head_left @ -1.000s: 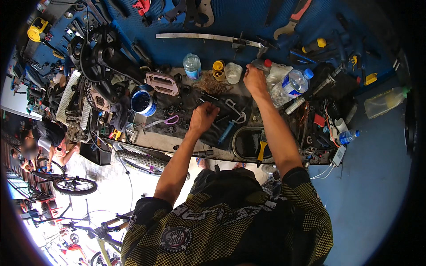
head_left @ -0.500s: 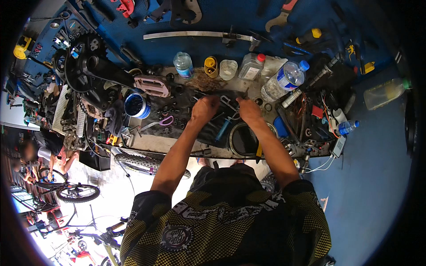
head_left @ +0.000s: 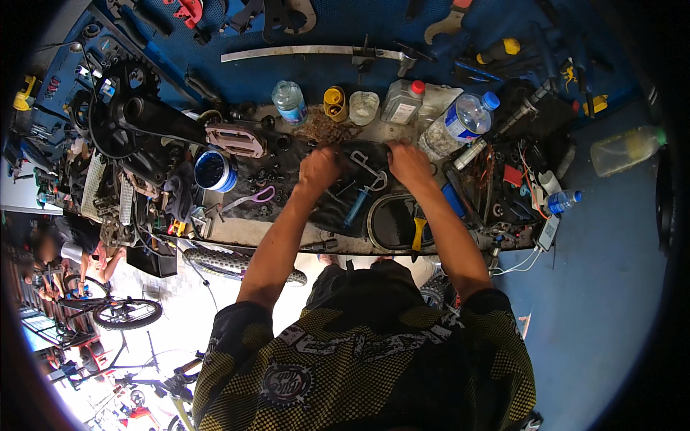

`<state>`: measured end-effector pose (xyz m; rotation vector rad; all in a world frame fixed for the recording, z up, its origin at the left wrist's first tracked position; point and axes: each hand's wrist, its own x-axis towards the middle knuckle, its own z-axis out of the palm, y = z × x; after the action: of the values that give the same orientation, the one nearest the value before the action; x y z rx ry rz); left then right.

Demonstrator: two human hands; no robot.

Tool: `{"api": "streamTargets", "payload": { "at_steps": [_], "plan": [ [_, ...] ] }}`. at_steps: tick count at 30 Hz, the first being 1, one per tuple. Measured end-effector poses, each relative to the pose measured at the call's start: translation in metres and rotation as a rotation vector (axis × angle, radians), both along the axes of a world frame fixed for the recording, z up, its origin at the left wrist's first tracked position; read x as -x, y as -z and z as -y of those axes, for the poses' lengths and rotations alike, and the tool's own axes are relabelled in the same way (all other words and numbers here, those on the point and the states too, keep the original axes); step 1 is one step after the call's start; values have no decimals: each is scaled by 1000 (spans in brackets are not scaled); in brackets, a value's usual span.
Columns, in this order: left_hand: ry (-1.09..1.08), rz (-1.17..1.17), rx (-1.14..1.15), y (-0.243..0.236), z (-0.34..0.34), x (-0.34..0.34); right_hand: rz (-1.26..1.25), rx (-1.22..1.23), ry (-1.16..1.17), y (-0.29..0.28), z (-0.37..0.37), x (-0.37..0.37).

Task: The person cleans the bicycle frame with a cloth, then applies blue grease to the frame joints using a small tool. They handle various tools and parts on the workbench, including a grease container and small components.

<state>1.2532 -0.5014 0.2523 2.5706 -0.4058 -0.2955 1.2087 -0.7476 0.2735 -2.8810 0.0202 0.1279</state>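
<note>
Black cloth is gripped at its far edge by both hands, fingers closed; spreading appears unfinished.

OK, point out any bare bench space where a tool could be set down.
Little is bare. A pale strip of bench lies along the near edge, below the purple-handled scissors. Elsewhere it is crowded: parts around the blue tin, bottles along the back, cables on the right. Both hands, left hand and right hand, rest on the dark cloth.
</note>
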Motion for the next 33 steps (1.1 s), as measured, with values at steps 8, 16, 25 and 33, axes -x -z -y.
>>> {"api": "streamTargets", "payload": {
  "at_steps": [8, 16, 25, 33],
  "plan": [
    [-8, 106, -168, -2, 1, -47, 111, -58, -45, 43, -8, -29],
    [69, 158, -262, 11, -14, -61, 294, 51, -368, 27, -42, 37],
    [85, 221, -273, 13, -18, -63, 369, 6, -417, 32, -63, 62],
    [307, 176, -269, 6, -35, -56, 393, -12, -507, 23, -62, 76]
  ]
}}
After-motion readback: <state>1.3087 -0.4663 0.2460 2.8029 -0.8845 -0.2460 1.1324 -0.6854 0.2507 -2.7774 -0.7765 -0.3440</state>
